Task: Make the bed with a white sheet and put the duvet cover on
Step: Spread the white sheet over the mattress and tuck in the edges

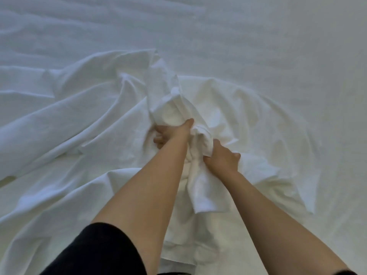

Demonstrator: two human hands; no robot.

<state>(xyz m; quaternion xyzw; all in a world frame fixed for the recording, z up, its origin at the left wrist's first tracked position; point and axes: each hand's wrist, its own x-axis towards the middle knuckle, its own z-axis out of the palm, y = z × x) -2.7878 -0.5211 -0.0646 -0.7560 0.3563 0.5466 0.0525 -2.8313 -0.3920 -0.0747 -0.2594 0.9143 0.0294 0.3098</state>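
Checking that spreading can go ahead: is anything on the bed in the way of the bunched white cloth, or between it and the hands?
Nothing visible. The left hand and right hand both grip the bunched white cloth directly, and the bed around it shows only wrinkled white fabric.

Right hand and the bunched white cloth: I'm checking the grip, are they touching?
Touching. The head view shows the right hand with its fingers curled round a bunched fold of the cloth.
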